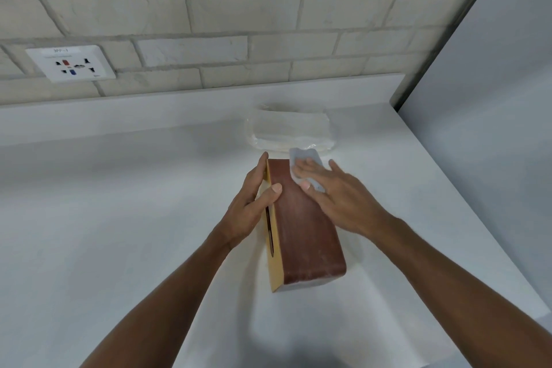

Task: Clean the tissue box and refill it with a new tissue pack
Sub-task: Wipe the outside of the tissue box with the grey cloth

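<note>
**On the white counter, a box on its side under a wiping cloth**

On the white counter [119, 203], which fills most of the view, the surface runs back to a pale brick wall [239, 9]. On the right it is cut off by a plain grey panel [493, 98].

The tissue box [304, 227] stands near the middle of the counter, tipped onto one long side. Its brown side faces up and its yellow top faces left. The dark slot [270, 236] in that top is partly hidden behind the left hand. The box's underside and far end cannot be seen.

Behind the box, close to the wall, lies the tissue pack [286, 128]. It is white in clear wrap and blurred, and its near edge is covered by the cloth and fingertips.

The left hand [251, 206] grips the box's far half. Its thumb lies on the brown side and its fingers wrap onto the yellow face, where their tips are hard to make out. The right hand [337, 197] lies flat with its fingers straight, pressing a small pale cloth [301, 158] on the box's far right edge. Most of the cloth is hidden under that hand. Both forearms run out of the bottom of the view.

A white wall socket [71, 64] sits at the left, its label too blurred to read.
</note>
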Action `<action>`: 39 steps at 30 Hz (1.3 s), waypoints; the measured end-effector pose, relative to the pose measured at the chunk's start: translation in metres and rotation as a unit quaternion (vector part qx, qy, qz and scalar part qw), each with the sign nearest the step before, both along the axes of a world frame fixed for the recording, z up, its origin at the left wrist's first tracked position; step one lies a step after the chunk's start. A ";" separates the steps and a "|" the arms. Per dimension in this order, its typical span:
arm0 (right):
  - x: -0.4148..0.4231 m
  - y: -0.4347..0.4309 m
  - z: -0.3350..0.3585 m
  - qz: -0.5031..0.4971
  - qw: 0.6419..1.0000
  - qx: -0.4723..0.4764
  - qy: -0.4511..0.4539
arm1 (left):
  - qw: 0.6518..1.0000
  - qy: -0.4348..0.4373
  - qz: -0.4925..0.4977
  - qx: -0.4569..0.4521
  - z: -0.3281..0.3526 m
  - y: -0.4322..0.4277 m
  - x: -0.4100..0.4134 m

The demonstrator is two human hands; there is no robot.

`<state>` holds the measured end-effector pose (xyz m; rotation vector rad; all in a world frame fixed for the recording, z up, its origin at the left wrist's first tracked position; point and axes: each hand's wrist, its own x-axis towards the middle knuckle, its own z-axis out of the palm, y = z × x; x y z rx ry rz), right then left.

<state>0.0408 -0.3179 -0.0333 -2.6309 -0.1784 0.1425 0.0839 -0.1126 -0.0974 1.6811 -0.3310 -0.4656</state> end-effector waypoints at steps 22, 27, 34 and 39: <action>0.000 0.010 0.001 0.039 0.999 0.009 -0.015 | 0.999 0.025 -0.003 -0.043 0.000 -0.003 -0.002; 0.000 0.017 0.001 0.083 0.996 -0.012 -0.021 | 0.998 0.031 -0.005 -0.055 0.005 -0.002 -0.003; 0.005 0.020 0.001 0.045 0.999 -0.022 -0.020 | 0.998 -0.007 -0.060 -0.023 0.005 0.008 -0.001; 0.004 0.025 0.004 0.023 1.000 -0.007 -0.013 | 0.995 -0.004 -0.100 -0.013 0.004 0.012 0.000</action>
